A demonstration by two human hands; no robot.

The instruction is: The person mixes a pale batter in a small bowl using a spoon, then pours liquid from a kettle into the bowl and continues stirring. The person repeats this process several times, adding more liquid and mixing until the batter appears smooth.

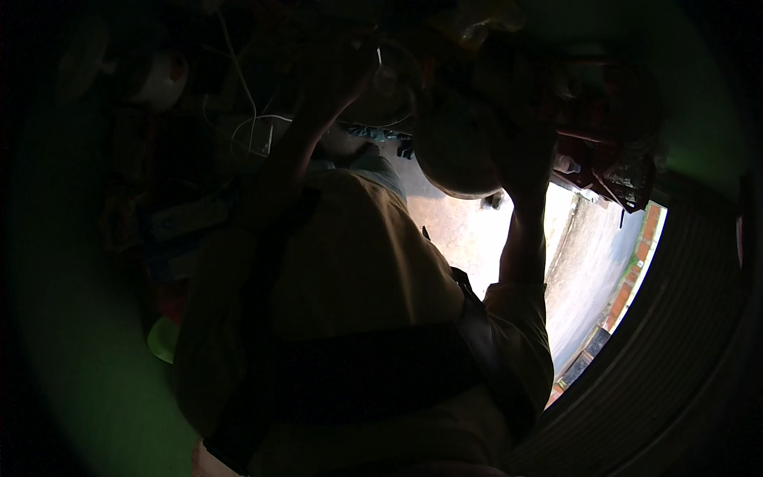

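Observation:
The view is very dark around both hands. My left hand [349, 65] reaches to the upper middle, over or beside a round, shallow vessel [387, 101]; its fingers are too dark to read. My right hand [524, 143] is a dark shape at the upper right, next to a large rounded vessel [456, 161] whose lower rim catches the light. Whether my right hand touches or holds that vessel cannot be told. A thin pale cable [241, 77] hangs in loops to the left of my left forearm.
A white rounded object [164, 80] stands at the upper left. Dark red crates [620, 173] with bottles are at the right. A ribbed shutter or panel [650, 334] borders a sunlit opening. A green bowl-like object [164, 340] lies at the lower left.

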